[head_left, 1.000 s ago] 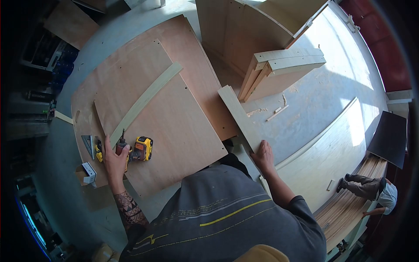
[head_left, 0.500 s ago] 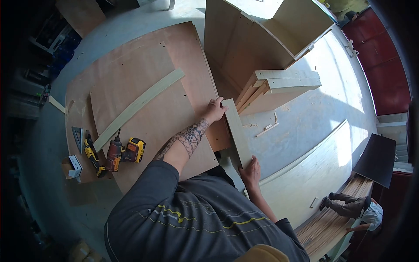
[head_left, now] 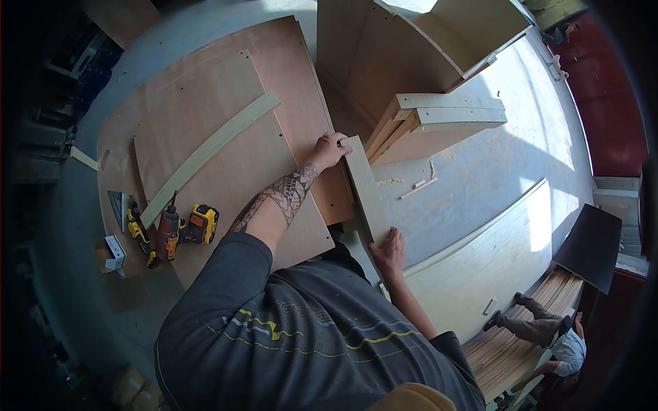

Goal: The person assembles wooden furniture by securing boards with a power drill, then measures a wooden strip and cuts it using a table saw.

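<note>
Between my hands is a narrow, pale wooden board (head_left: 367, 188), alongside the edge of a large plywood panel (head_left: 288, 75). My left hand (head_left: 331, 150) grips its far end, with the fingers curled over the edge. The near end is in my right hand (head_left: 389, 252), thumb and fingers closed around it. A second pale wooden strip (head_left: 212, 157) lies slantwise across the stacked panels. To the left of my forearm stand a red-and-black cordless driver (head_left: 168, 233) and a yellow-and-black battery tool (head_left: 201, 225). Another yellow-and-black tool (head_left: 139, 236) lies beside them.
A large open plywood box (head_left: 391, 55) stands beyond the panels. Near it are stacked board frames (head_left: 439, 123). Wood scraps (head_left: 418, 188) lie on the floor. At right are a long pale panel (head_left: 480, 260), a pile of sheets (head_left: 521, 342) and a bending co-worker (head_left: 555, 335).
My hands and the board sit slightly higher and further left in view, along with most of the surroundings. The grip looks the same. The co-worker at lower right has shifted posture.
</note>
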Demonstrator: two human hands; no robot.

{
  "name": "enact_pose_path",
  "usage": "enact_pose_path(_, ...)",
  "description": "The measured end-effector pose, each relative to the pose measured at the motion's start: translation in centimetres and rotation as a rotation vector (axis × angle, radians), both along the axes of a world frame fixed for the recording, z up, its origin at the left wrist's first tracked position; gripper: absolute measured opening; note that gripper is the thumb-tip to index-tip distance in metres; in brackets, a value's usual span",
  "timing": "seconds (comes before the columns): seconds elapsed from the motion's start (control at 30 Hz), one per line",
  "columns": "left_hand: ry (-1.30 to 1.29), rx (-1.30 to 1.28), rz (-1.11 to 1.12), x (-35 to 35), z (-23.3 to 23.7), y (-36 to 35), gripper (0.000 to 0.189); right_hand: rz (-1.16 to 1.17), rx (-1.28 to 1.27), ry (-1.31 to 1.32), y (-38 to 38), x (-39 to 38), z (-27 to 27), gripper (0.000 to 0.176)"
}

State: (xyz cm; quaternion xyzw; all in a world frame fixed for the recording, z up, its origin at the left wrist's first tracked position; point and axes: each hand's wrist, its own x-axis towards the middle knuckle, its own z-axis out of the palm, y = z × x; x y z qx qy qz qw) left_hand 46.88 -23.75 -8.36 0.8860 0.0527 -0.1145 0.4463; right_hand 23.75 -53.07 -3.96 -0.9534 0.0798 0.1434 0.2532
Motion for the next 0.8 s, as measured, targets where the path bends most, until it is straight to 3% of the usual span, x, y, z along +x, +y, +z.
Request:
enact_pose_path(0.2, 0.017, 0.067, -0.064, 0.4, -0.1, 0.6, 0.054, 0.056, -0.01, 0.057, 0.1, -0.1, -0.3, 0.076)
enact_pose_path(0.47, 0.008, -0.118, 0.042, 0.0, -0.8, 0.8, 0.052, 0.097, 0.003, -0.033, 1.8, 0.4, -0.4, 0.076)
enact_pose_path(0.67, 0.02, -0.095, 0.077, -0.5, -0.1, 0.8, 0.049, 0.14, 0.005, 0.023, 1.8, 0.4, -0.5, 0.073)
enact_pose_path(0.73, 0.016, -0.102, 0.067, -0.3, 0.0, 0.8, 0.048, 0.171, -0.059, -0.115, 1.9, 0.2, -1.0, 0.071)
enact_pose_path(0.8, 0.011, -0.108, 0.054, -0.4, -0.1, 0.9, 0.048, 0.178, -0.051, -0.077, 1.7, 0.4, -0.9, 0.071)
